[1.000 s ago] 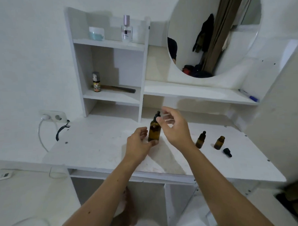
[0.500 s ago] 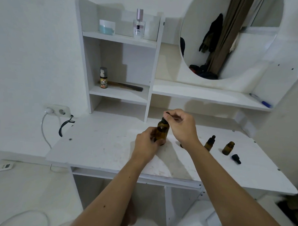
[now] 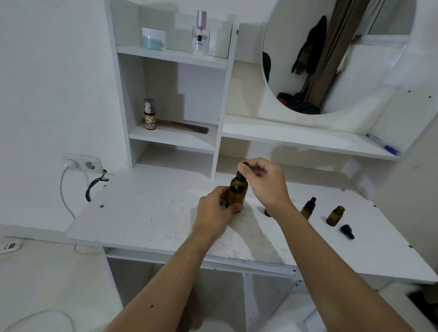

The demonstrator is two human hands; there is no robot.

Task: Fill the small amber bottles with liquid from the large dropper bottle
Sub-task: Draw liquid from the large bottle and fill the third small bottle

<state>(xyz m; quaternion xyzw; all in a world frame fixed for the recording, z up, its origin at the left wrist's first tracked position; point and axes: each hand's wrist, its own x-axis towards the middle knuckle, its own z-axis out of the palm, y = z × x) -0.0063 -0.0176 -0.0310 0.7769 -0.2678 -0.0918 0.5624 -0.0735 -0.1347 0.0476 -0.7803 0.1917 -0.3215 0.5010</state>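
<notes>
The large amber dropper bottle (image 3: 236, 192) stands upright on the white desk (image 3: 150, 218). My left hand (image 3: 214, 210) grips its lower body. My right hand (image 3: 264, 181) pinches its black dropper cap (image 3: 240, 173) from above. To the right stand a small amber bottle with a black dropper cap (image 3: 308, 209) and an uncapped small amber bottle (image 3: 335, 216). A loose black dropper cap (image 3: 347, 231) lies beside them. Part of another small amber bottle (image 3: 267, 212) shows behind my right wrist.
A shelf unit (image 3: 176, 97) holds a perfume bottle (image 3: 200, 33), a jar (image 3: 153, 39), a small spray bottle (image 3: 150, 115) and a comb (image 3: 186, 126). A round mirror (image 3: 333, 50) hangs behind. A pen (image 3: 382, 144) lies on the right ledge. A wall socket with cables (image 3: 82, 164) is at the left.
My right hand came down onto the dropper cap and now pinches it. My left hand closed more firmly around the bottle. The camera view shifted.
</notes>
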